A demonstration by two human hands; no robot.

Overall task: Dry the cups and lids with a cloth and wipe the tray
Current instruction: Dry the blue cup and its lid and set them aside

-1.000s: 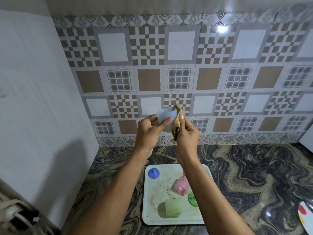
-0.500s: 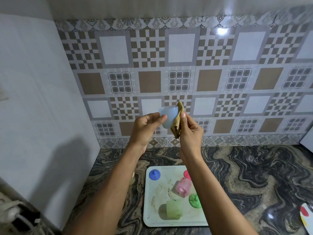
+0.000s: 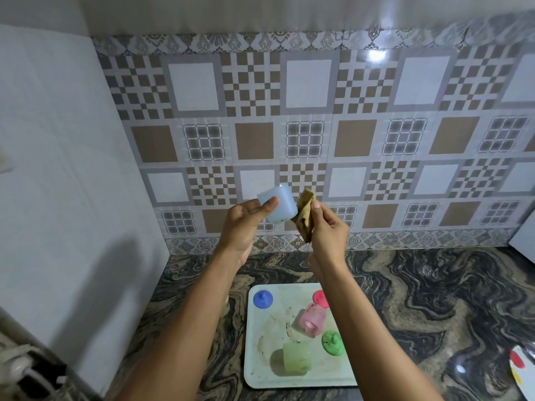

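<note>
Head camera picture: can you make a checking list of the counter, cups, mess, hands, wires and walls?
Surface: dark swirly stone counter; stained white tray on it.
Job's things: blue cup and tan cloth held up; on the tray, pink cup on its side, green cup standing, blue lid, red lid, green lid.
Clutter: spotted plate at the right edge.
Grips: left hand grips the blue cup; right hand pinches the cloth.
Cables: maybe pale cords, lower left corner; too blurred to tell.
Surroundings: patterned tiled wall behind; plain white wall on the left.
</note>
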